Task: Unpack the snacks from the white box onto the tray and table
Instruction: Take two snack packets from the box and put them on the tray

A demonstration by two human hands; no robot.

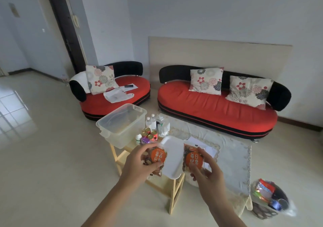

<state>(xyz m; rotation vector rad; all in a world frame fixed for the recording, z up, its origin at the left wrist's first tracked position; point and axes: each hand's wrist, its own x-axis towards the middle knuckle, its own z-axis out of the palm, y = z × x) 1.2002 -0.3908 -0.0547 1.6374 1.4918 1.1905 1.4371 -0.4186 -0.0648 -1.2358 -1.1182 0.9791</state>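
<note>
Snack packets, two clear plastic bags with round orange labels, are up off the surface, one per hand. The left hand grips the left packet and the right hand grips the right packet, fingers curled round each. I read both long axes as roughly near-to-far, labels up. The white foam tray lies just between them on the pale wooden stand, long axis also near-to-far, so I judge both hands equally near and each set-down inward. Further off is the translucent white plastic box; I can't tell its contents. The lace-covered table is right of the tray.
</note>
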